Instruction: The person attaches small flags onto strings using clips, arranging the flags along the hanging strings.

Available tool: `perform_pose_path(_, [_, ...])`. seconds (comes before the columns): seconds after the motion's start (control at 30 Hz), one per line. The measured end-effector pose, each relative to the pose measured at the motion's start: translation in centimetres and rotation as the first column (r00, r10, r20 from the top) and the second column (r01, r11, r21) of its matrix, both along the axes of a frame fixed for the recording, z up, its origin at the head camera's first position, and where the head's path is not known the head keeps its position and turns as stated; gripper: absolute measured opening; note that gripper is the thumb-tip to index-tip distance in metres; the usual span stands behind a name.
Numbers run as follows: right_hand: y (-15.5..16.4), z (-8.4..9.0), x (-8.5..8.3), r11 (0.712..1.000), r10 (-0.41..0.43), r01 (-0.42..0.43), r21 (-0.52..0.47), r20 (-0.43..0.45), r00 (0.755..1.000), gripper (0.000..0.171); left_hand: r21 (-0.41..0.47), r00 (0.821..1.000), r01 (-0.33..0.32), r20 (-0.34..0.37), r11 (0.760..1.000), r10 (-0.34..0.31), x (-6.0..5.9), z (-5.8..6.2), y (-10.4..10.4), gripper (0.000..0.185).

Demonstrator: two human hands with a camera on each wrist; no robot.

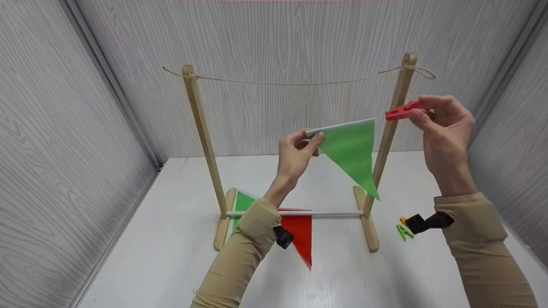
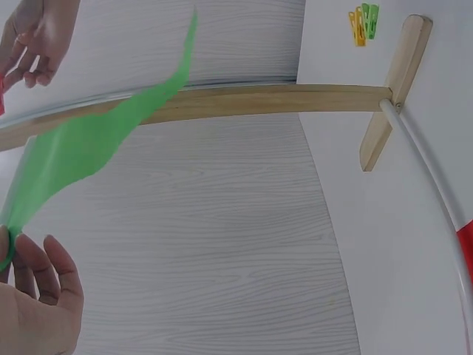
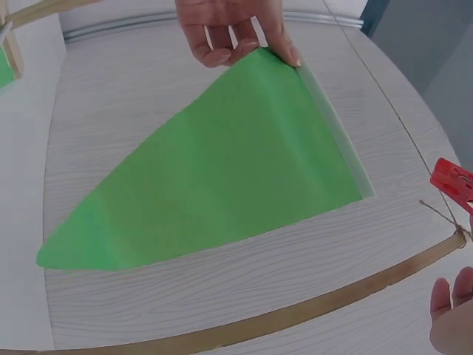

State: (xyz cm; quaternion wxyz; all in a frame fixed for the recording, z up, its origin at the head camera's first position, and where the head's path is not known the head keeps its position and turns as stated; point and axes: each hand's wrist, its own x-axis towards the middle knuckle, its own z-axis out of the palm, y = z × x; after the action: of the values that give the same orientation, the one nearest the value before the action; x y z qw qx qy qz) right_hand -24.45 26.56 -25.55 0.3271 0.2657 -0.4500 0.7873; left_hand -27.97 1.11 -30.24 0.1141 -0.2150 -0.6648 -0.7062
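In the head view my left hand (image 1: pixel 295 152) pinches the left end of a green triangular pennant (image 1: pixel 353 145) by its white top edge. The pennant hangs below the string (image 1: pixel 295 84), apart from it, its tip near the right post. My right hand (image 1: pixel 449 128) pinches a red clothespin (image 1: pixel 402 111) between thumb and fingers, just right of the pennant and in front of the right post. The right wrist view shows the pennant (image 3: pixel 214 163) spread flat, with the red clothespin (image 3: pixel 452 181) at the right edge.
A wooden stand with a left post (image 1: pixel 203 141) and right post (image 1: pixel 391 119) carries the string, tied at both tops. A white crossbar (image 1: pixel 334 213) joins its feet. Red (image 1: pixel 302 235) and green (image 1: pixel 243 201) pennants lie by it. Green (image 2: pixel 372 21) and yellow (image 2: pixel 359 26) clothespins lie right of the stand.
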Motion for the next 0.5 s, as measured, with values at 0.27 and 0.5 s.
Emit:
perform_pose_path(0.27, [-0.5, 2.7, -0.7, 0.984, -0.176, 0.176, 0.019, -0.030, 0.984, 0.022, 0.005, 1.000, -0.011, -0.021, 1.000, 0.011, -0.4, 1.6, 0.5, 0.021])
perform_pose_path(0.5, [-0.4, 4.9, -1.7, 0.960, -0.256, 0.263, 0.099, -0.078, 0.963, 0.034, 0.019, 1.000, -0.015, -0.016, 1.000, 0.015, -0.7, 2.8, 1.0, 0.023])
